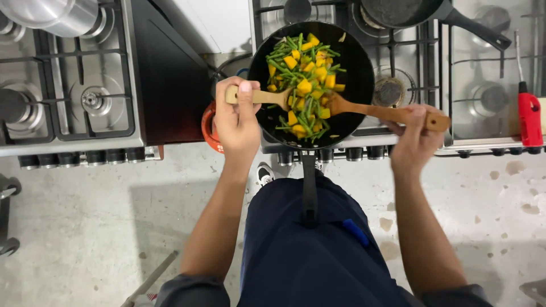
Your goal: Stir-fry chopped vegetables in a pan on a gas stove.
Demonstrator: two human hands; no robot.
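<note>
Stirring step: our left hand [236,116] and right hand [415,139] each grip 1 wooden spatula [259,96] [381,111] in the black round frying pan [310,79] of yellow cubes and green beans [304,79]. Next, we judge, calls for turning the mix without spilling over the rim.

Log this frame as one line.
left hand: grips wooden spoon | right hand: grips wooden spatula | both in black pan of vegetables

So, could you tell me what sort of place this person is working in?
Most likely a shared or teaching kitchen. Several gas stoves stand side by side on a bare concrete floor. The left hand and right hand each hold a wooden spoon in a black pan of vegetables.
</note>
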